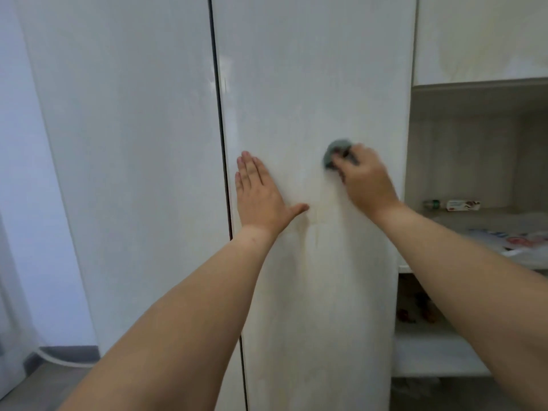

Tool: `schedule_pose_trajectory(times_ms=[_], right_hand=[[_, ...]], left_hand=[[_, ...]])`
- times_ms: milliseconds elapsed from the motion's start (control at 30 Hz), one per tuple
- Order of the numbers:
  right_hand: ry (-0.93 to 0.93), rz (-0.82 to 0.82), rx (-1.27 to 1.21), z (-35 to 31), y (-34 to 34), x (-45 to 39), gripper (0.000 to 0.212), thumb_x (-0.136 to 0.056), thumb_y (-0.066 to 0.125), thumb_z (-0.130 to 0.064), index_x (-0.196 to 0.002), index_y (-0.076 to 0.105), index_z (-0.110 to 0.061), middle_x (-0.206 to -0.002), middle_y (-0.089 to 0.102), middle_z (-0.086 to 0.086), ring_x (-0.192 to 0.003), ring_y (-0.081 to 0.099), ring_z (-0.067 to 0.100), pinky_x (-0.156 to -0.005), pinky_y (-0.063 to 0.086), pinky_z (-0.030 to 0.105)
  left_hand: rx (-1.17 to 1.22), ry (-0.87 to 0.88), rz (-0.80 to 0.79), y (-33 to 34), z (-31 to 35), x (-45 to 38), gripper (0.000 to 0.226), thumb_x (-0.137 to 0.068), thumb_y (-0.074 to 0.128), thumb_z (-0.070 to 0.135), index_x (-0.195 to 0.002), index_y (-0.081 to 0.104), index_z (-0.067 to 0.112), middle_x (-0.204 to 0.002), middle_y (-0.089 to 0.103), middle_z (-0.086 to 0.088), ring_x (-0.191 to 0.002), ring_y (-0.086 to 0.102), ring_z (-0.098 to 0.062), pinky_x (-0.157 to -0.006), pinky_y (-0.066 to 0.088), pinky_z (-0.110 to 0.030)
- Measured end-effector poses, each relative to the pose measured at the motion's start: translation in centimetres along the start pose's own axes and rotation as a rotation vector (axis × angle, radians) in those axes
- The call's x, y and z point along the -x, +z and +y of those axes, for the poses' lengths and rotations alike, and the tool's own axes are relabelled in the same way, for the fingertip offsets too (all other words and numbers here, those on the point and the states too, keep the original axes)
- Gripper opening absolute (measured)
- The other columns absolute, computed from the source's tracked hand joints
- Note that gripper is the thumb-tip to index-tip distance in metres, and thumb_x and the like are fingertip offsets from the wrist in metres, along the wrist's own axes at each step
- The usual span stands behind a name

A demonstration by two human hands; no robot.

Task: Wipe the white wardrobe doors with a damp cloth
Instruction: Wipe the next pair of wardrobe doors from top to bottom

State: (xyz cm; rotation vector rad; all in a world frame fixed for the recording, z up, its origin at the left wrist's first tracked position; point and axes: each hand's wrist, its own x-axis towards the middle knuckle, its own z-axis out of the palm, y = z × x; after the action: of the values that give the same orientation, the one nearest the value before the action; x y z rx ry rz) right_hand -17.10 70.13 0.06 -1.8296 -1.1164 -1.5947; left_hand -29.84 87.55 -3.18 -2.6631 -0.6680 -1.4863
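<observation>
Two tall white wardrobe doors fill the view, the left door [127, 143] and the right door [311, 69], split by a dark vertical gap. My left hand [261, 194] lies flat with straight fingers on the right door, close to the gap. My right hand [364, 179] grips a small grey cloth [335, 151] and presses it against the right door, near its right edge. The cloth is bunched and mostly hidden under my fingers. A faint yellowish stain runs down the door below my hands.
Open shelves [474, 215] stand to the right of the doors, holding a small box [462, 204], a bottle lying beside it and a plastic bag [522, 241]. A pale wall [26, 173] is on the left, with grey floor [44, 390] below it.
</observation>
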Motion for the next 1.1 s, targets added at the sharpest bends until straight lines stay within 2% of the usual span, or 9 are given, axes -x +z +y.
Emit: schedule_pose_trajectory(times_ms=[100, 267, 467, 533, 700, 767, 900, 967, 1100], right_hand=[[0.409, 0.2, -0.033, 0.2, -0.3, -1.2, 0.022, -0.099, 0.051, -0.013, -0.11, 0.064, 0.0, -0.1, 0.056, 0.022, -0.087, 0.055, 0.038, -0.072, 0.047, 0.042], [-0.414, -0.189, 0.175, 2.0, -0.1, 3.8, 0.03, -0.09, 0.053, 0.004, -0.118, 0.064, -0.003, -0.109, 0.058, 0.02, -0.088, 0.052, 0.035, -0.073, 0.054, 0.044], [0.393, 0.186, 0.11, 4.9, -2.0, 0.6, 0.025, -0.092, 0.051, -0.006, -0.112, 0.065, -0.003, -0.109, 0.056, 0.023, -0.089, 0.056, 0.04, -0.071, 0.047, 0.04], [0.277, 0.152, 0.114, 2.9, -0.4, 2.5, 0.023, -0.092, 0.053, -0.004, -0.111, 0.065, -0.002, -0.107, 0.057, 0.022, -0.086, 0.055, 0.039, -0.071, 0.05, 0.043], [-0.433, -0.155, 0.172, 2.5, -0.5, 6.1, 0.033, -0.092, 0.04, 0.007, -0.113, 0.064, 0.002, -0.106, 0.059, 0.019, -0.085, 0.054, 0.033, -0.068, 0.054, 0.042], [-0.415, -0.122, 0.192, 3.5, -1.0, 4.6, 0.03, -0.091, 0.044, 0.006, -0.111, 0.066, 0.0, -0.11, 0.059, 0.02, -0.085, 0.054, 0.035, -0.066, 0.055, 0.043], [0.063, 0.036, 0.054, 0.7, 0.7, 5.0, 0.033, -0.086, 0.065, -0.01, -0.117, 0.067, -0.001, -0.122, 0.056, 0.022, -0.093, 0.053, 0.038, -0.083, 0.052, 0.044], [-0.077, 0.015, 0.025, -2.5, 2.6, 7.0, 0.023, -0.088, 0.067, -0.017, -0.106, 0.07, -0.003, -0.119, 0.059, 0.021, -0.093, 0.053, 0.035, -0.083, 0.052, 0.042], [-0.349, -0.064, 0.001, -6.3, 4.6, 7.6, 0.018, -0.094, 0.05, 0.003, -0.093, 0.066, -0.004, -0.106, 0.063, 0.017, -0.09, 0.057, 0.035, -0.076, 0.054, 0.043]], left_hand=[[0.012, -0.041, -0.012, 0.0, 0.7, -0.2, 0.151, -0.059, 0.063, 0.087, -0.152, -0.006, -0.009, -0.161, -0.01, -0.028, -0.151, -0.012, -0.039, -0.125, 0.001, -0.046], [0.001, -0.072, 0.024, 0.5, 1.5, -0.4, 0.152, -0.057, 0.068, 0.084, -0.152, -0.004, -0.011, -0.161, -0.007, -0.03, -0.151, -0.009, -0.041, -0.124, 0.001, -0.047], [-0.007, -0.081, 0.04, 1.0, 1.8, -0.5, 0.153, -0.056, 0.068, 0.085, -0.151, -0.004, -0.011, -0.161, -0.006, -0.03, -0.151, -0.008, -0.042, -0.124, 0.004, -0.048], [-0.001, -0.08, 0.036, 1.0, 1.8, -0.5, 0.153, -0.056, 0.068, 0.085, -0.151, -0.004, -0.011, -0.161, -0.006, -0.031, -0.151, -0.008, -0.042, -0.124, 0.004, -0.048], [-0.024, -0.059, -0.002, 0.6, 1.2, -0.4, 0.158, -0.052, 0.059, 0.094, -0.152, -0.008, -0.009, -0.161, -0.01, -0.029, -0.151, -0.01, -0.041, -0.124, 0.002, -0.048], [-0.041, -0.014, -0.002, 0.4, 0.2, 0.0, 0.157, -0.052, 0.052, 0.097, -0.152, -0.009, -0.007, -0.162, -0.01, -0.027, -0.151, -0.011, -0.038, -0.124, 0.001, -0.048], [-0.084, 0.044, 0.058, 0.3, -3.4, 1.9, 0.151, -0.056, 0.053, 0.094, -0.153, -0.003, -0.008, -0.162, -0.006, -0.027, -0.152, -0.009, -0.037, -0.124, 0.003, -0.049], [-0.122, 0.034, 0.054, 0.2, -5.5, 2.9, 0.151, -0.057, 0.057, 0.092, -0.153, -0.003, -0.008, -0.162, -0.006, -0.028, -0.152, -0.008, -0.038, -0.124, 0.004, -0.05], [-0.169, -0.005, -0.047, -0.5, -8.7, 4.3, 0.153, -0.056, 0.063, 0.089, -0.153, -0.008, -0.006, -0.162, -0.009, -0.026, -0.151, -0.011, -0.037, -0.124, 0.002, -0.049]])
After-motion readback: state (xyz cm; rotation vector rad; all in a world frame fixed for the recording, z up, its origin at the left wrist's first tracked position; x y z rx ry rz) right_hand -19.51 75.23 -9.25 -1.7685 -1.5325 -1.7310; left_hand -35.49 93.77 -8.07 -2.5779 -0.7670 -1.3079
